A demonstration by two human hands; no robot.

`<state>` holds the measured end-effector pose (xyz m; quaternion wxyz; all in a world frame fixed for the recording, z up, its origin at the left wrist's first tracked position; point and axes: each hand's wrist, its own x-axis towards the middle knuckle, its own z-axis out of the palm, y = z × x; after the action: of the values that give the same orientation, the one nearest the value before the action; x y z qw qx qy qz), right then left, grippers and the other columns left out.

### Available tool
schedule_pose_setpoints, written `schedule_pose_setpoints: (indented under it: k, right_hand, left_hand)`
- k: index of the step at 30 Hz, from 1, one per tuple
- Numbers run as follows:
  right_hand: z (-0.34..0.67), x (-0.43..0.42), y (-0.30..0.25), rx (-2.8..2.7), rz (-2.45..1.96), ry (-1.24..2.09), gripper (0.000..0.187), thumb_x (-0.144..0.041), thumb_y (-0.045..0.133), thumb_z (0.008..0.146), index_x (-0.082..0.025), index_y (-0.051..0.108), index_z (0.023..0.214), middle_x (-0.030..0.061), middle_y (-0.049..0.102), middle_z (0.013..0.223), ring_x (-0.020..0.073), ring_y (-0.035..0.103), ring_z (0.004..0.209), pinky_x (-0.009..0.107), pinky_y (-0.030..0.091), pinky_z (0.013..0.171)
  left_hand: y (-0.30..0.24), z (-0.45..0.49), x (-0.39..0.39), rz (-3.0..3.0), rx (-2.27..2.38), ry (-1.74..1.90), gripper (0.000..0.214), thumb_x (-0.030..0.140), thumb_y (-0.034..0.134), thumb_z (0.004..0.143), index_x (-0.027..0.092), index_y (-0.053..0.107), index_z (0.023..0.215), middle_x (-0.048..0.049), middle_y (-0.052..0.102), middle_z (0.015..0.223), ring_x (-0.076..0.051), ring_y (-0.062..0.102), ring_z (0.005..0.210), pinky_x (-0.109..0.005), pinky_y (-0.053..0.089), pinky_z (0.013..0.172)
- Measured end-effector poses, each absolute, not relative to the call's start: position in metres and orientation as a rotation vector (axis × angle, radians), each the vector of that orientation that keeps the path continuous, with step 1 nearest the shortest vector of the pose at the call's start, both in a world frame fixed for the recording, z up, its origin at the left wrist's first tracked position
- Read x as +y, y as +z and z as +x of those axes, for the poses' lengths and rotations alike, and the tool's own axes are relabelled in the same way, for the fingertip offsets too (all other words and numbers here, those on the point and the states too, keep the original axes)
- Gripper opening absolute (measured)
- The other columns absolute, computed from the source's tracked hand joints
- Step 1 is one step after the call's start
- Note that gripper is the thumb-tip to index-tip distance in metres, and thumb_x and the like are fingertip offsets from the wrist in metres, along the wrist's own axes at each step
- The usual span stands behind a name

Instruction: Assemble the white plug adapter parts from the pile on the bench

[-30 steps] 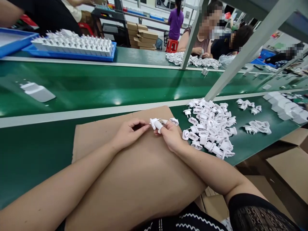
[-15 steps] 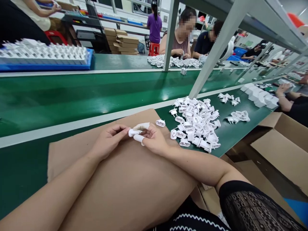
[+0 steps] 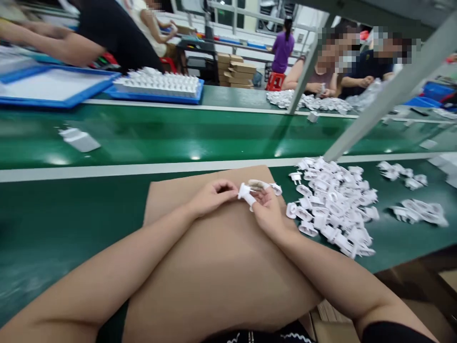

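Clamped together at the fingertips, the left hand (image 3: 214,196) and right hand (image 3: 267,212) hold a white plastic plug piece (image 3: 245,194) between them, its body pressed by the right fingers while the left fingertips meet its end. They hold it over the far edge of a brown cardboard sheet (image 3: 214,267) lying on a green conveyor belt (image 3: 400,250). A second plug piece (image 3: 275,189) sits just past the right hand, at the sheet's far right corner. Beyond that corner, a large heap of white plug pieces (image 3: 332,205) covers the belt, with two smaller clusters (image 3: 417,212) further right. Across the belt's far side, a white charger (image 3: 79,139) lies alone, and a blue tray (image 3: 157,96) carries rows of white chargers (image 3: 157,83).
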<state>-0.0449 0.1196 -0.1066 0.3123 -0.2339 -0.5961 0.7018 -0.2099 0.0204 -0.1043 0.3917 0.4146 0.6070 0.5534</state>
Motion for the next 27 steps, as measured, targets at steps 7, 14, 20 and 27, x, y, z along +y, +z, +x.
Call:
schedule_pose_setpoints:
  k: [7,14,20,27]
  right_hand:
    - [-0.046,0.124,-0.106,-1.606,-0.612,1.798,0.047,-0.023,0.071,0.069,-0.024,0.059,0.115,0.0097,0.070,0.118,0.0225,0.068,0.110,0.040,0.055,0.097]
    - [-0.045,0.113,-0.110,-1.522,-0.664,1.869,0.053,-0.037,0.083,0.069,-0.024,0.059,0.115,0.0051,0.070,0.105,0.0182,0.066,0.088,0.026,0.051,0.062]
    - [-0.047,0.119,-0.117,-1.464,-0.683,1.977,0.068,-0.034,0.093,0.062,-0.024,0.062,0.121,0.0016,0.070,0.104,0.0144,0.066,0.084,0.026,0.055,0.070]
    - [-0.049,0.115,-0.122,-1.391,-0.690,1.975,0.062,-0.027,0.097,0.058,-0.023,0.067,0.112,0.0001,0.070,0.099,0.0152,0.068,0.091,0.032,0.057,0.089]
  left_hand:
    - [-0.095,-0.211,0.020,1.389,1.497,1.404,0.032,0.050,0.076,0.083,0.018,0.072,0.081,-0.0092,0.070,0.100,-0.022,0.066,0.095,-0.036,0.052,0.092]
    - [-0.092,-0.203,0.013,1.481,1.687,1.223,0.039,0.060,0.068,0.088,0.022,0.074,0.082,-0.0099,0.072,0.109,-0.025,0.067,0.101,-0.038,0.053,0.097]
    - [-0.101,-0.211,0.012,1.353,1.789,1.116,0.043,0.068,0.072,0.081,0.026,0.076,0.090,-0.0078,0.071,0.122,-0.028,0.069,0.112,-0.033,0.057,0.096]
    - [-0.108,-0.215,0.012,1.337,1.855,1.103,0.047,0.074,0.075,0.071,0.030,0.079,0.088,-0.0068,0.075,0.119,-0.036,0.070,0.116,-0.045,0.060,0.099]
